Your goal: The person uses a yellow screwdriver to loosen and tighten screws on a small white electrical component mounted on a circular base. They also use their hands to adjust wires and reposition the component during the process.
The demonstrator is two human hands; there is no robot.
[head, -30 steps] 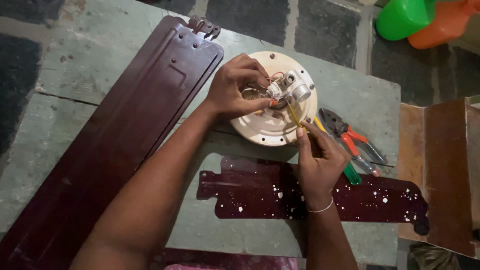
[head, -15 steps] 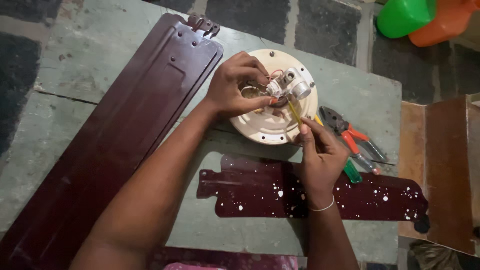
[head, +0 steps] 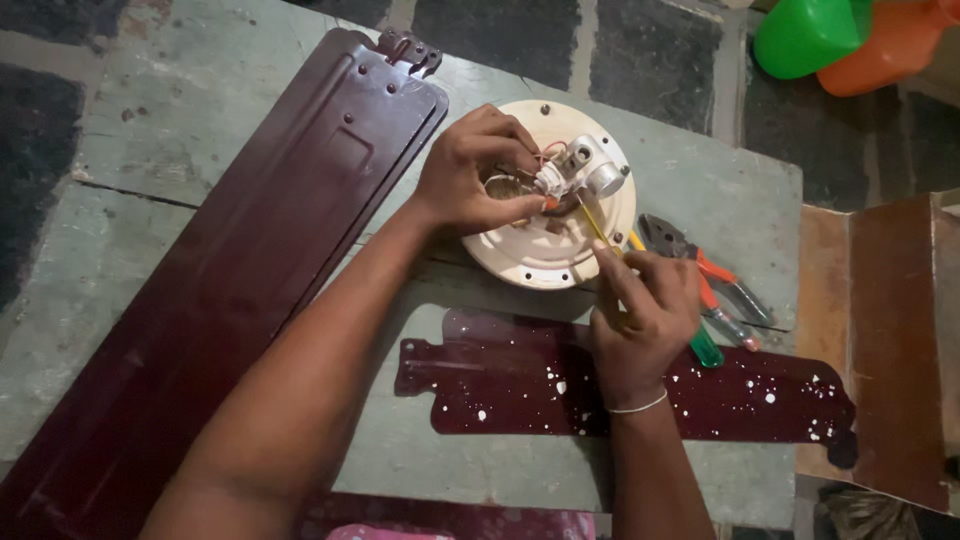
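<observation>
A round cream fan motor housing (head: 540,262) lies on the green table (head: 700,190), with a white central fitting (head: 585,165) and loose wires on top. My left hand (head: 478,175) rests on the housing and pinches the wires beside the fitting. My right hand (head: 645,315) sits just below and right of the housing, gripping a thin yellow wire (head: 592,222) that runs up to the fitting.
Stacked maroon fan blades (head: 250,260) lie diagonally at left. A paint-speckled maroon blade (head: 520,385) lies under my right wrist. Orange-handled pliers (head: 715,275) and a green-handled screwdriver (head: 705,347) sit right of the housing. Green and orange plastic containers (head: 810,35) stand top right.
My right hand has shifted slightly up and left along the yellow wire toward the housing. My left hand keeps its place on the wires.
</observation>
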